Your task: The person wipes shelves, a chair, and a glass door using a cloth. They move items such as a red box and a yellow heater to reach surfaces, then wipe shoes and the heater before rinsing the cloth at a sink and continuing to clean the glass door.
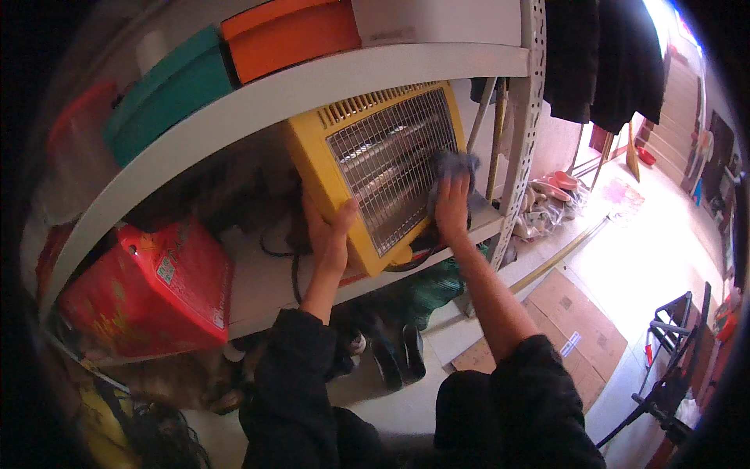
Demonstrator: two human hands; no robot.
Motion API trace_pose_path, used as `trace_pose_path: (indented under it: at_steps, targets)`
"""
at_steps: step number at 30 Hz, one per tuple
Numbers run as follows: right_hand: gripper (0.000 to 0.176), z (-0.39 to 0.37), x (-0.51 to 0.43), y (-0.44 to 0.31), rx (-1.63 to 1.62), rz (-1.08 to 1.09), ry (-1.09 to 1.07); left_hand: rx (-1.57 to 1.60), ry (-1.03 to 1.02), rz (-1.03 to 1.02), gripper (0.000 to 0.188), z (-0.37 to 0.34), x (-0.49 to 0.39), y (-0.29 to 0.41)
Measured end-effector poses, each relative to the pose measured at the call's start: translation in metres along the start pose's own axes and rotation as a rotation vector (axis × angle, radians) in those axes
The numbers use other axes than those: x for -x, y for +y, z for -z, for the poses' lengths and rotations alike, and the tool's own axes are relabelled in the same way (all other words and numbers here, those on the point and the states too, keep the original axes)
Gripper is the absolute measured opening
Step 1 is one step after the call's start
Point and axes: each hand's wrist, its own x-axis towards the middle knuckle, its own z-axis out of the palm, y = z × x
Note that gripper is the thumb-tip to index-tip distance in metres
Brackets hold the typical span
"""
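A yellow electric quartz heater (366, 252) with a wire grille (392, 170) stands tilted on the middle shelf of a white metal rack. My left hand (330, 231) grips its lower left side, thumb on the front edge and fingers behind the casing. On the grille's right side my right hand (454, 205) presses a dark bluish cloth (454, 167), blurred at its top. A black cord (296, 275) hangs beside the heater. The fingers of my left hand are partly hidden by the casing.
A red plastic container (176, 281) occupies the shelf's left part. Teal (176, 94) and orange boxes (293, 38) sit above. The perforated upright (518, 140) stands to the right. Below are dark shoes (398, 354); flattened cardboard (577, 334) and a black folding frame (668, 352) lie rightward.
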Motion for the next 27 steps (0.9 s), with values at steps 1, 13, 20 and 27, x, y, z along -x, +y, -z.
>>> trace_pose_path:
  at_steps: [1,13,20,27]
  targets:
    - [0.034,0.027,0.009,-0.037,-0.312,-0.292,-0.235,-0.027,0.033,0.014,0.084,0.015,0.008,0.0]
    - [0.027,0.215,0.044,-0.195,-1.098,0.082,-0.392,0.291,0.009,0.307,0.079,0.038,0.017,0.021]
    - [0.038,0.222,-0.018,-0.177,-1.225,0.383,-0.683,0.709,0.148,0.571,0.051,0.056,0.109,0.098]
    - [0.034,0.177,-0.017,-0.114,-1.125,-0.366,-0.339,0.617,0.491,0.114,0.052,0.044,-0.009,0.115]
